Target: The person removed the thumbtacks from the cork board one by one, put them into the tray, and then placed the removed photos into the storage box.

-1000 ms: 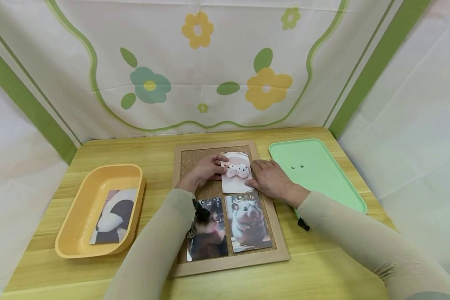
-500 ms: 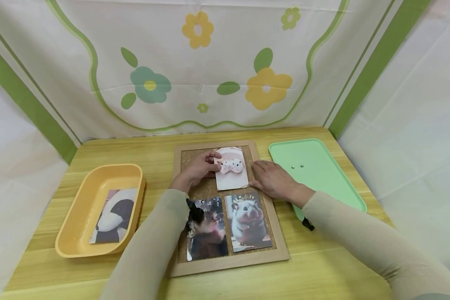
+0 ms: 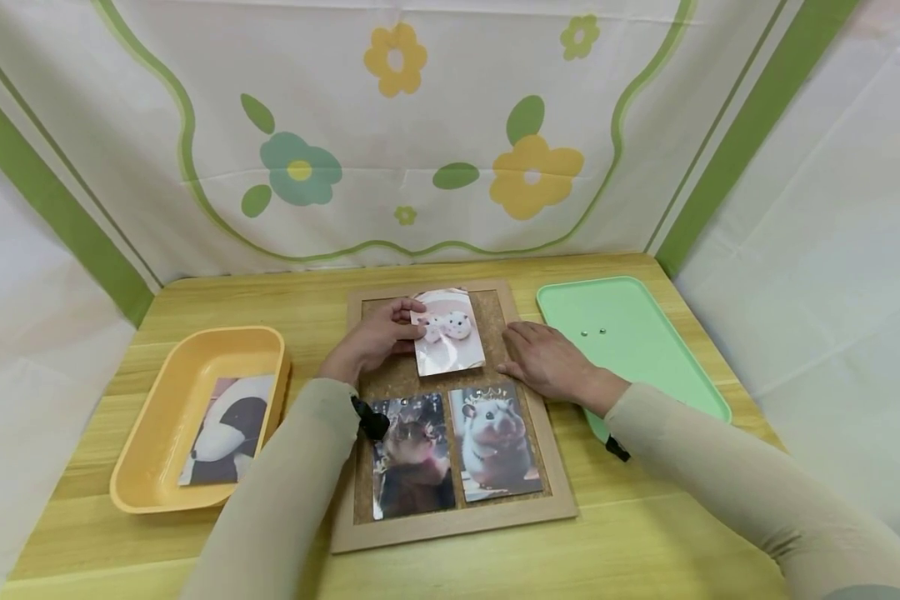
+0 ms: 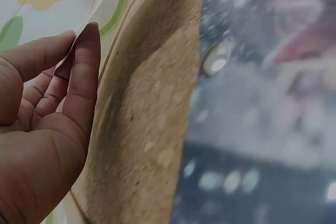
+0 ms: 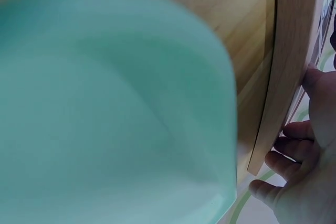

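Observation:
In the head view my left hand (image 3: 373,340) pinches the left edge of a photo print (image 3: 450,354) showing two small white animals. The left wrist view has the print edge-on between thumb and fingers, lifted off the cork. Below it is a framed corkboard (image 3: 390,383). My right hand (image 3: 549,360) rests on the frame's right side, fingers loosely bent over the wood. On the lower half of the board lie a dark photo (image 3: 414,467), with a shiny round pin head (image 4: 216,59) near its top, and a hamster photo (image 3: 497,450) beside it.
A yellow tray (image 3: 150,400) at the left holds a black-and-white animal photo (image 3: 228,437). At the right is a mint green tray (image 3: 645,358) bearing two small shiny metal pieces (image 3: 593,332). A flowered cloth (image 3: 390,225) hangs behind the wooden table (image 3: 630,542).
My left hand has drawn the photo of the two white animals leftward and slightly away from me, off the board's right side. My right hand shifted slightly, then stayed on the frame.

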### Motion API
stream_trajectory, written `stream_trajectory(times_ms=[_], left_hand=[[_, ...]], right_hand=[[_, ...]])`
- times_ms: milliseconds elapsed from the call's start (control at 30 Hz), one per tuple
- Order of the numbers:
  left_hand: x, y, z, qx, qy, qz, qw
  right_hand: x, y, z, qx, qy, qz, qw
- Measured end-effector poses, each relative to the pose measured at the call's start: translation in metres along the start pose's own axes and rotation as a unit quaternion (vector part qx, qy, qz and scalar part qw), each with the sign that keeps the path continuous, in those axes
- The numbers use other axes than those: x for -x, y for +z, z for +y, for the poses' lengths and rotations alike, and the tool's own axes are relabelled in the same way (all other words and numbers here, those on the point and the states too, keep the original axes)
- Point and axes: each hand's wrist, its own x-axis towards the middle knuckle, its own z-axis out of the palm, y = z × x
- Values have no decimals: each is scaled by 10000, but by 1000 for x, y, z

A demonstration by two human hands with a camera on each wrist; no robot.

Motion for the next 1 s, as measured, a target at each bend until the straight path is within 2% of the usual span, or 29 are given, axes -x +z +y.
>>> stream_trajectory(times_ms=[400, 633, 1000], left_hand=[[16, -20, 11, -282, 168, -140, 9994], [25, -28, 11, -255, 276, -206, 9991], [33, -35, 12, 817, -39, -174, 9965]], right_hand=[[1, 3, 0, 50, -46, 103, 9999], [2, 3, -1, 85, -60, 120, 9999], [0, 4, -1, -23, 3, 42, 10000]])
